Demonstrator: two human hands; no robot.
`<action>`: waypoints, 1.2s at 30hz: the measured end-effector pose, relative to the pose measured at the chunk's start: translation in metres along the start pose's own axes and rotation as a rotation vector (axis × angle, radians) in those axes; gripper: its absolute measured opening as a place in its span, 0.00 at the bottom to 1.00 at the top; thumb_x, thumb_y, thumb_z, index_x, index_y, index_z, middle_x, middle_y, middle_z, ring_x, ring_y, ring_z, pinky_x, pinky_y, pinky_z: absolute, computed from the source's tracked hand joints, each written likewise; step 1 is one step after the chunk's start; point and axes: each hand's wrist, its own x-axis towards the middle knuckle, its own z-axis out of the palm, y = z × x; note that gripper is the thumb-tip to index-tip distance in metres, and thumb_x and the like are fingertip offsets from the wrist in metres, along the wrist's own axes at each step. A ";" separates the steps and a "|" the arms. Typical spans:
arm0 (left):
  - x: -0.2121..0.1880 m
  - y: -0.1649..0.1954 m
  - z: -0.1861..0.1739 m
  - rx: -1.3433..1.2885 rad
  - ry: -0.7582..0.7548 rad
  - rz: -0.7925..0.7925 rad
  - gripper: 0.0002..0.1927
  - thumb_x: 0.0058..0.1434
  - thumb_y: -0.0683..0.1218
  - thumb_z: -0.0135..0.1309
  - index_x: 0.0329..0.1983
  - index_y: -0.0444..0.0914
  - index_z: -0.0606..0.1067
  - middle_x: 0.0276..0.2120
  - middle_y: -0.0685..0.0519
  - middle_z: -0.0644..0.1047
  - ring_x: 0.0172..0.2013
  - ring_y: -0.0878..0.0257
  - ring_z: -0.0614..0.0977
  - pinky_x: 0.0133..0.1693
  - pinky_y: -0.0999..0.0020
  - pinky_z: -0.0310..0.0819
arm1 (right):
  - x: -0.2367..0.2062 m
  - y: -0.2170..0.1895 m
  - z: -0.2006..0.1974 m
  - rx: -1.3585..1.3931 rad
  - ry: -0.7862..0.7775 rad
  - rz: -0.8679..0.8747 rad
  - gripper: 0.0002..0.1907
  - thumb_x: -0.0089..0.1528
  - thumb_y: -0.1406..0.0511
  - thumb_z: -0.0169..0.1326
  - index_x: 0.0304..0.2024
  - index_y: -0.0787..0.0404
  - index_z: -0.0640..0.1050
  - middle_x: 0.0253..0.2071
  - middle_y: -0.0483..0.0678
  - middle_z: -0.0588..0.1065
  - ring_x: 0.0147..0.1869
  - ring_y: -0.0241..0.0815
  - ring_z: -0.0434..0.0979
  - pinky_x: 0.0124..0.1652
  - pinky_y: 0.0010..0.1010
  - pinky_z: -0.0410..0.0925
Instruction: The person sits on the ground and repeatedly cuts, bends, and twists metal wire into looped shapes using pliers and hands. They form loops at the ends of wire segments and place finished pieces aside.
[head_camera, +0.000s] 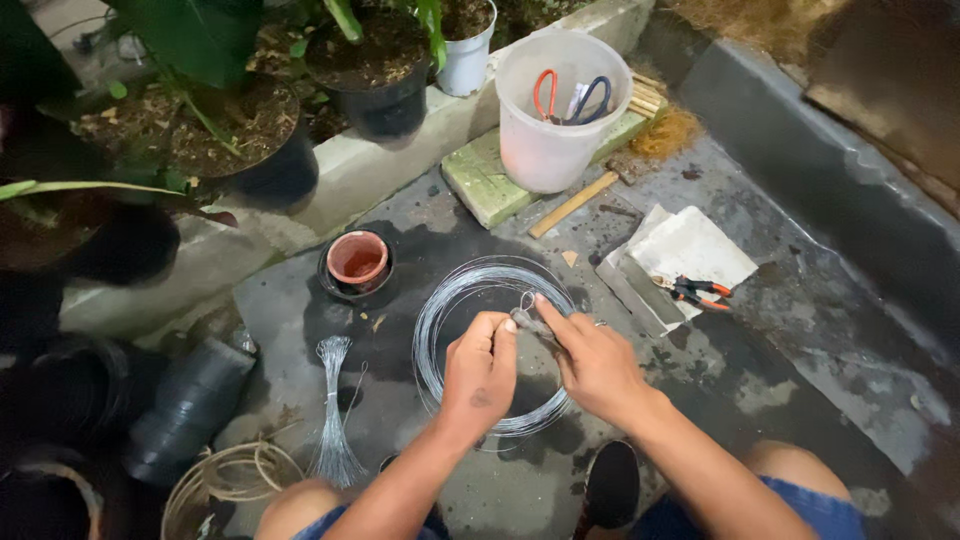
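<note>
My left hand (480, 368) and my right hand (590, 355) meet above a round coil of thin grey wire (440, 310) that lies on the dark concrete floor. Both hands pinch a short piece of the same wire (524, 312) between the fingertips; its end forms a small loop just above the fingers. A ring shows on my right hand. My knees and a dark shoe (611, 485) are at the bottom edge.
A bundle of cut wire lengths (333, 410) lies left of the coil. Nearby are a small terracotta pot (357, 258), orange-handled pliers (692, 291) on a pale slab, a white bucket (545, 140) holding scissors, potted plants (380, 70) and stacked black pots (190, 405).
</note>
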 end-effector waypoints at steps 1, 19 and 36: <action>0.001 0.000 0.000 0.006 0.023 0.012 0.10 0.70 0.46 0.48 0.43 0.35 0.75 0.23 0.50 0.76 0.23 0.69 0.76 0.28 0.68 0.72 | 0.000 0.003 0.002 0.004 -0.031 0.032 0.37 0.57 0.70 0.56 0.70 0.54 0.66 0.35 0.54 0.73 0.37 0.59 0.75 0.36 0.48 0.68; 0.007 -0.060 0.014 -0.239 0.016 -0.188 0.11 0.70 0.46 0.48 0.42 0.34 0.76 0.30 0.55 0.78 0.32 0.69 0.74 0.37 0.72 0.72 | 0.049 0.255 -0.027 -0.495 -0.259 0.695 0.23 0.60 0.47 0.58 0.55 0.43 0.80 0.53 0.52 0.76 0.61 0.55 0.73 0.57 0.50 0.61; 0.059 -0.056 0.006 -0.518 0.253 -0.185 0.12 0.74 0.47 0.40 0.47 0.33 0.68 0.45 0.41 0.83 0.48 0.58 0.83 0.57 0.63 0.71 | 0.116 0.194 0.029 0.252 -0.127 0.244 0.18 0.64 0.56 0.55 0.49 0.60 0.83 0.49 0.53 0.82 0.52 0.47 0.80 0.53 0.39 0.71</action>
